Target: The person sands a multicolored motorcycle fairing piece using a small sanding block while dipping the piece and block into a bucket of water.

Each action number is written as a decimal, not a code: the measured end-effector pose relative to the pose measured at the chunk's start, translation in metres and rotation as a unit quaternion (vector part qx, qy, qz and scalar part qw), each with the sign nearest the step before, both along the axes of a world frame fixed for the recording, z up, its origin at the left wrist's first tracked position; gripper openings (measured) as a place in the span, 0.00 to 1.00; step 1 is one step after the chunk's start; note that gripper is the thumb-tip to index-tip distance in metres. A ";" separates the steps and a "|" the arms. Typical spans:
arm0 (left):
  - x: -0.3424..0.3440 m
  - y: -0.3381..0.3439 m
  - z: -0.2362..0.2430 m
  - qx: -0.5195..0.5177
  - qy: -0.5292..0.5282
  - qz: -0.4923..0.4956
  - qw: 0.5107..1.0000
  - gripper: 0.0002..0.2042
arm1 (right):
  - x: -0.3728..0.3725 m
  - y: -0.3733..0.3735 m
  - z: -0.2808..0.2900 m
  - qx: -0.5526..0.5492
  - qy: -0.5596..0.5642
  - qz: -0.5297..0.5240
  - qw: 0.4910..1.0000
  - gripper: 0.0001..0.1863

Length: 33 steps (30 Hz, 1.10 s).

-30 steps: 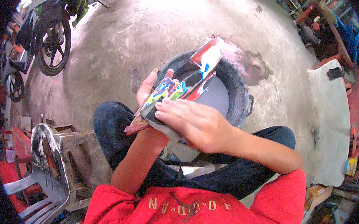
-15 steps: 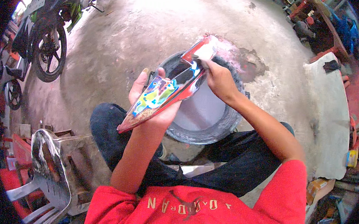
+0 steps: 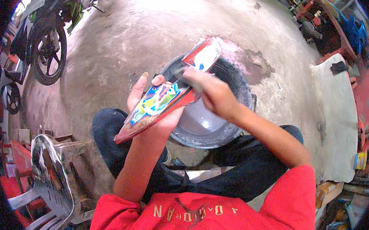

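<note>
A long, pointed motorcycle body panel (image 3: 162, 98), red with sanded-through patches of blue, yellow, green and white, lies slanted over a dark round tub (image 3: 178, 139). Under the panel, my left hand (image 3: 167, 120) holds it from below, palm up, with thumb and fingertips showing past its far edge. My right hand (image 3: 214, 93) presses on the panel's narrow middle, its bent fingers smeared by motion. Something dark grey and thin shows at those fingertips, too blurred to name. Cloudy greyish water (image 3: 203, 118) stands in the tub.
Between my bent knees, the tub stands on a concrete floor (image 3: 112, 46) with a pinkish stain beyond it. A motorcycle (image 3: 48, 41) is parked at far left, and a scuffed chair (image 3: 54, 178) stands at near left. At right are a pale slab (image 3: 336, 121) and a wooden rack (image 3: 336, 31).
My right hand has moved slightly nearer and left along the panel, from gripping its edge to lying across its middle. The panel's pointed end has dipped a little toward me.
</note>
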<state>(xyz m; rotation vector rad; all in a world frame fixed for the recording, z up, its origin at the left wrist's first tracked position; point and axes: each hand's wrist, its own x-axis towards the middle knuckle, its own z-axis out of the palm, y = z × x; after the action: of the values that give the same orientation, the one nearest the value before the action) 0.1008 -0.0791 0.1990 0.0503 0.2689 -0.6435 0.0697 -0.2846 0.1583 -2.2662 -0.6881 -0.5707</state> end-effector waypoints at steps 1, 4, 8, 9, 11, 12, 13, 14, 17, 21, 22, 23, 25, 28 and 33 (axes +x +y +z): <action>-0.002 -0.002 0.007 0.044 0.046 0.020 0.998 0.15 | -0.008 0.010 0.015 0.006 -0.021 0.040 0.999 0.33; -0.003 0.002 -0.001 0.009 -0.010 -0.016 1.000 0.15 | 0.007 -0.018 -0.014 0.044 0.041 -0.038 0.997 0.30; -0.004 0.004 0.006 0.015 0.014 -0.008 1.000 0.16 | 0.014 -0.017 0.002 0.054 0.179 -0.126 0.974 0.23; -0.004 0.004 0.005 -0.002 0.022 -0.005 1.000 0.16 | 0.003 -0.003 0.000 0.051 0.095 -0.068 0.992 0.23; -0.004 0.000 0.007 -0.001 0.027 0.008 1.000 0.16 | -0.013 0.013 0.023 0.039 0.034 0.076 0.996 0.24; -0.004 -0.003 0.009 0.030 0.025 0.008 0.999 0.16 | -0.011 0.005 0.015 0.031 0.018 0.076 0.996 0.23; -0.004 -0.004 0.011 0.059 0.022 0.009 0.998 0.16 | -0.004 -0.005 0.010 0.021 0.001 0.075 0.997 0.22; -0.002 0.004 0.000 0.019 -0.003 -0.014 1.000 0.16 | 0.003 -0.014 0.006 0.041 0.094 0.001 0.995 0.22; -0.002 0.005 0.001 -0.001 -0.018 -0.024 1.000 0.16 | 0.016 -0.028 -0.001 0.010 0.206 -0.180 0.962 0.22; 0.003 0.013 -0.012 -0.034 -0.010 -0.017 0.999 0.16 | -0.022 0.019 0.023 0.037 0.024 0.057 0.997 0.28; 0.004 0.014 -0.013 0.027 -0.040 -0.013 0.999 0.16 | -0.026 0.021 0.034 0.019 0.003 0.093 0.996 0.29; 0.002 0.013 -0.010 0.014 -0.023 -0.017 1.000 0.16 | -0.029 0.020 0.037 0.000 -0.018 0.128 0.992 0.30; -0.001 0.007 -0.004 0.004 -0.006 -0.027 1.000 0.16 | -0.009 -0.009 0.005 0.051 0.019 0.052 0.997 0.26; -0.001 0.006 0.000 0.041 -0.012 -0.018 0.999 0.17 | 0.017 -0.032 0.004 0.065 0.255 -0.165 0.951 0.22; -0.002 0.013 -0.004 -0.013 -0.030 0.001 0.999 0.17 | -0.018 0.012 0.005 0.057 0.025 -0.017 0.998 0.25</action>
<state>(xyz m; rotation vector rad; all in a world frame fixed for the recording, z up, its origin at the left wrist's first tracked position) 0.0989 -0.0658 0.1951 0.0445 0.2033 -0.6425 0.0515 -0.2728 0.1635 -2.1816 -0.5794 -0.5526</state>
